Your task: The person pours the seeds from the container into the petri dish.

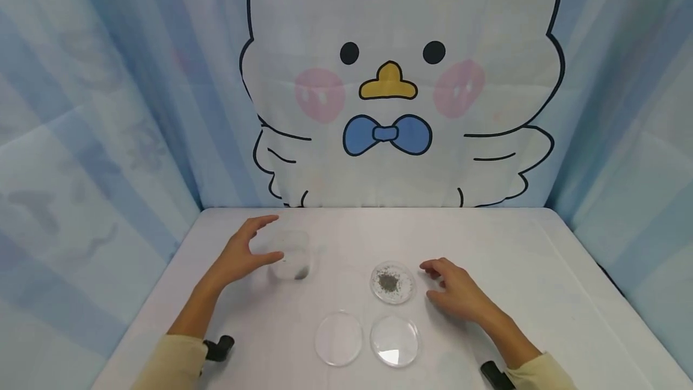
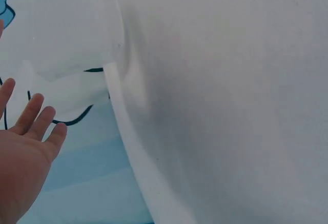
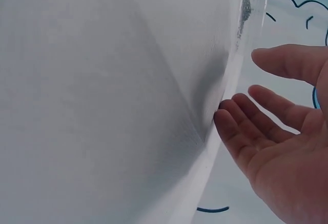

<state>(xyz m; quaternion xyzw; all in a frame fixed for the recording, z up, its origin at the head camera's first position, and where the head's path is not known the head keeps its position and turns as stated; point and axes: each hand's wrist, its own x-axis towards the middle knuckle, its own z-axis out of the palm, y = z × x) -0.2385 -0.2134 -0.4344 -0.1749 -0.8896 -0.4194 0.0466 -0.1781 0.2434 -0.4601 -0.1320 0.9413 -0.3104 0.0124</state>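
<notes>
My left hand (image 1: 240,257) is at the left side of a clear, see-through container (image 1: 296,248), thumb and fingers spread wide apart. Its thumb tip overlaps the container's near side in the head view; whether they touch I cannot tell. A small dark patch lies low in that container. In the left wrist view the left hand (image 2: 25,162) has its fingers apart. Just right of a petri dish (image 1: 392,283) with a heap of dark grains, my right hand (image 1: 460,294) holds nothing. The right wrist view shows the right hand (image 3: 277,131) with loosely bent fingers and the thumb apart.
Two clear round dishes or lids (image 1: 338,338) lie side by side nearer to me, the right one (image 1: 395,340) reflecting light. All stand on a white table (image 1: 487,239). Printed cloth hangs (image 1: 390,173) behind the table and on both sides.
</notes>
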